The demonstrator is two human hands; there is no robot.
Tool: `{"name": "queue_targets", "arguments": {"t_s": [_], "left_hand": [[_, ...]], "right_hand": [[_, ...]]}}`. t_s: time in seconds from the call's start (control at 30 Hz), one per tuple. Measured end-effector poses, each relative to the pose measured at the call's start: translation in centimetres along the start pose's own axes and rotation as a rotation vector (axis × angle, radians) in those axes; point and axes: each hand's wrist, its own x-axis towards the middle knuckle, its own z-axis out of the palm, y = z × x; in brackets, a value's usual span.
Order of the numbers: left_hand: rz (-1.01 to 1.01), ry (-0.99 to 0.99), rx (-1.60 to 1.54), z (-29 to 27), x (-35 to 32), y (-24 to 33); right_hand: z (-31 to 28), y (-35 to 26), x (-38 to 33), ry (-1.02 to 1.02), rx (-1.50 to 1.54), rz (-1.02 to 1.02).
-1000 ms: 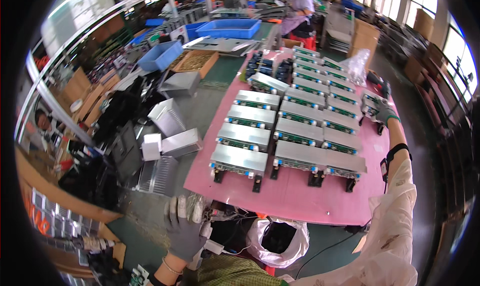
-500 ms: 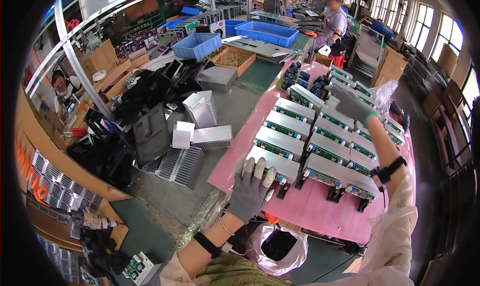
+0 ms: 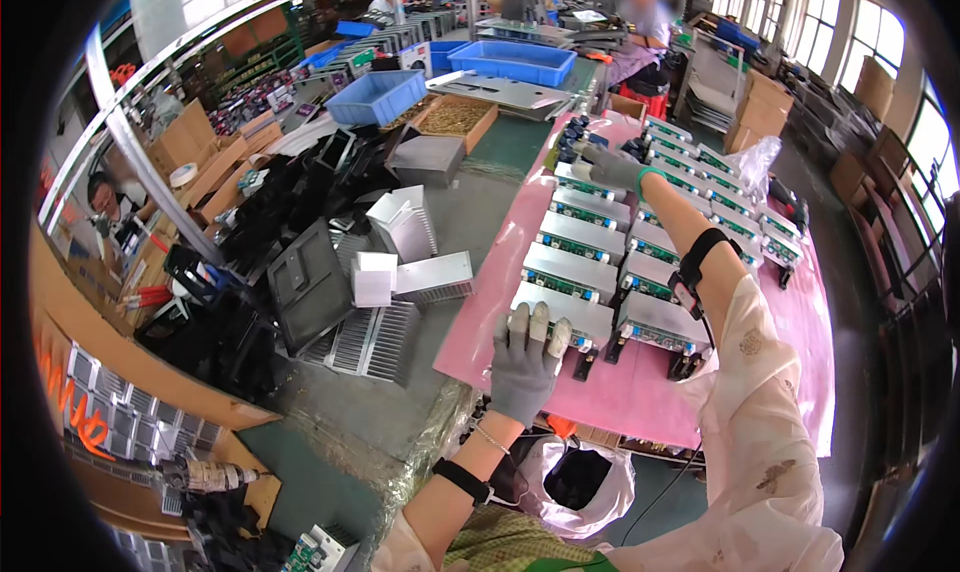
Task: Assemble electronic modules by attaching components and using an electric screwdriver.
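My left hand (image 3: 526,367), in a grey glove with pale fingertips, lies with its fingers spread on the near edge of the closest silver heatsink module (image 3: 562,315). My right hand (image 3: 612,169), gloved too, reaches to the far end of the same row. Its fingers are over the last module (image 3: 590,184), beside a cluster of black cylindrical parts (image 3: 572,132); whether they grip anything is too small to make out. Several rows of such modules, with green circuit boards along their sides, stand on a pink sheet (image 3: 480,317). Black feet show under the nearest ones.
Left of the pink sheet lie loose finned heatsinks (image 3: 400,222), a black panel (image 3: 312,284) and piled black parts. Blue bins (image 3: 376,97) and a box of small brass-coloured pieces (image 3: 455,119) stand farther back. A white bag (image 3: 592,492) hangs below the near edge. A person (image 3: 645,47) stands beyond the table.
My right hand has moved left from the middle rows to the far end of the left row. The left hand stays on the nearest module. The view has shifted slightly.
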Motion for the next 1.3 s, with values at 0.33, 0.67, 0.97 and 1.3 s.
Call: {"name": "queue_targets", "arguments": {"t_s": [0.33, 0.67, 0.97, 1.3], "left_hand": [[0.019, -0.036, -0.048, -1.0, -0.8, 1.1], [0.231, -0.442, -0.346, -1.5, -3.2, 6.8], [0.243, -0.456, -0.3, -1.7, -2.4, 7.0], [0.194, -0.238, -0.366, 3.4, -7.2, 7.9]], "right_hand": [[-2.8, 12.6, -22.9, 0.613, 0.31, 0.299], [11.3, 31.2, -31.9, 0.777, 1.032, 1.096], [13.4, 36.2, -26.8, 0.961, 1.15, 0.728], [4.8, -2.3, -27.3, 1.138, 1.123, 0.087]]}}
